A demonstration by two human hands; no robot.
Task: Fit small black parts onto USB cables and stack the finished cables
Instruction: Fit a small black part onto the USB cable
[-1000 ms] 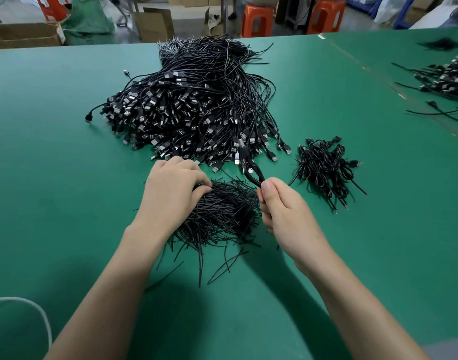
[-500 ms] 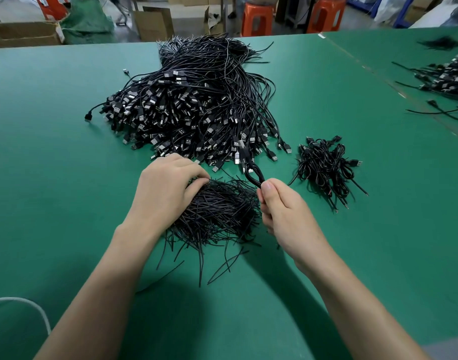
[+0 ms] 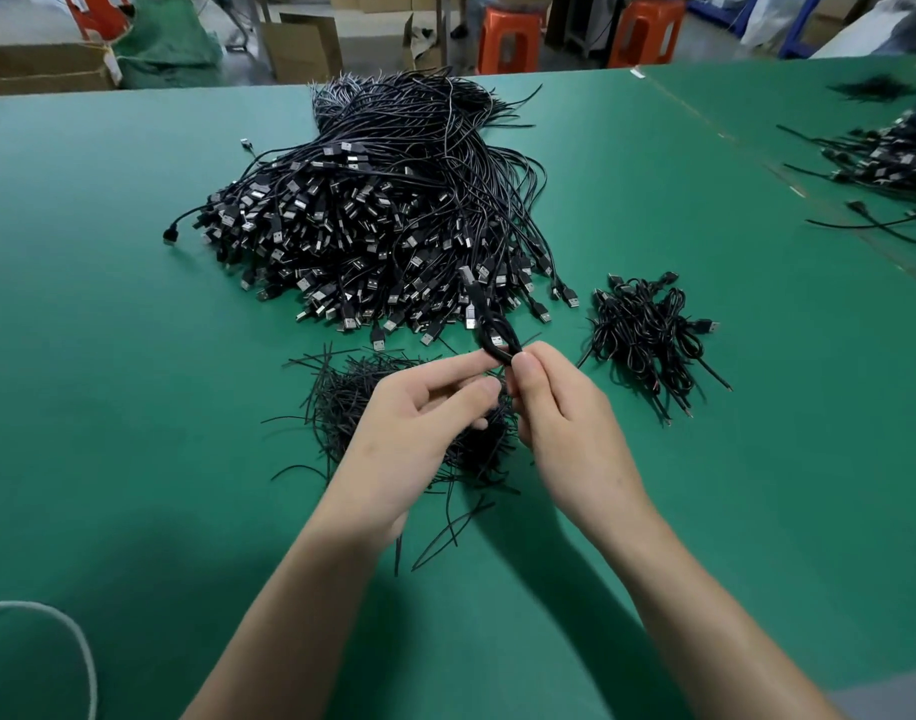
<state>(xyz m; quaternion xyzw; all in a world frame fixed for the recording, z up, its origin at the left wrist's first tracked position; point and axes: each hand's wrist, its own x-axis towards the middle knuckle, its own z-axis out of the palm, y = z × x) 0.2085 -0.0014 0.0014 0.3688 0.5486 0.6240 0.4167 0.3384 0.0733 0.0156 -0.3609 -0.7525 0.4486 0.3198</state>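
Heap of thin black ties [image 3: 351,402]: lay partly hidden behind left hand [image 3: 409,433] and right hand [image 3: 565,423].
Folded cable [image 3: 489,335]: lower bend was covered by right fingertips; whatever the left fingertips pinched was too small to tell.
White cord [image 3: 84,649]: was cut off by left and bottom edges.
Far cable pile [image 3: 887,158]: was cut off by right edge.

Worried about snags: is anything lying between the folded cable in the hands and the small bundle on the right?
Nothing visible does. Only bare green table lies between the folded cable, pinched by the right hand, and the small bundle. The big pile's nearest plugs lie just beyond that gap.
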